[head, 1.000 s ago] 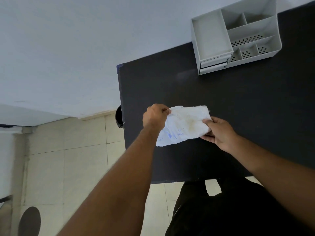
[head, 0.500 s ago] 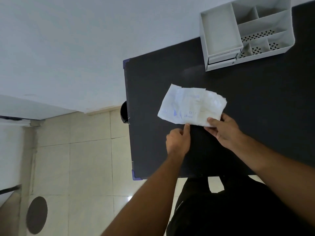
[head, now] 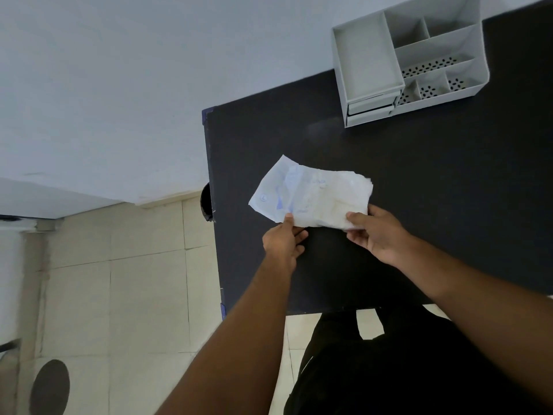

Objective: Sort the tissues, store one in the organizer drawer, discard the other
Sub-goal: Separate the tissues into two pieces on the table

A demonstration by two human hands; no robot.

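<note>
A white crumpled tissue [head: 311,196] with faint blue print and a yellowish stain lies spread over the black table [head: 434,190]. My left hand [head: 282,241] pinches its near edge with thumb and fingers. My right hand [head: 374,232] grips the tissue's near right corner. I cannot tell whether a second tissue lies in the layers. A grey desk organizer [head: 410,58] with open compartments stands at the table's far right; its two small drawers [head: 371,106] at the lower left look closed.
A dark round bin [head: 206,202] peeks out beside the table's left edge, low against the white wall. Beige tiled floor lies to the left, with a dark round object [head: 49,387] at the lower left. My dark-clothed legs are below the table's near edge.
The tissue was held up and bunched between both hands; it has been unfolded and laid out flat. My left hand moved from its far-left corner down to its near edge.
</note>
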